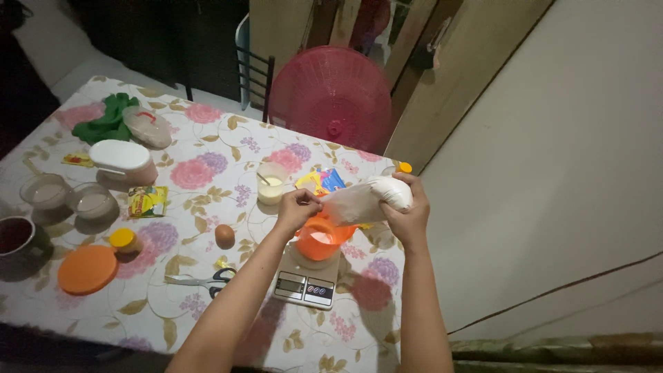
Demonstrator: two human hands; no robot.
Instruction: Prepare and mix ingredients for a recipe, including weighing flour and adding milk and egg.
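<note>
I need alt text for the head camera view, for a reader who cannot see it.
Two bare hands tilt a clear plastic bag of white powder over an orange bowl on a digital kitchen scale; the left hand holds the bag's mouth, the right hand its full end. Around them on the floral tablecloth lie an egg, scissors and an orange lid.

Both forearms are bare to the elbow; left hand (295,209) and right hand (407,217) wear nothing.

floral tablecloth (207,186) in pink and purple; orange bowl (319,242); white bag (369,197); green cloth (107,121).
</note>
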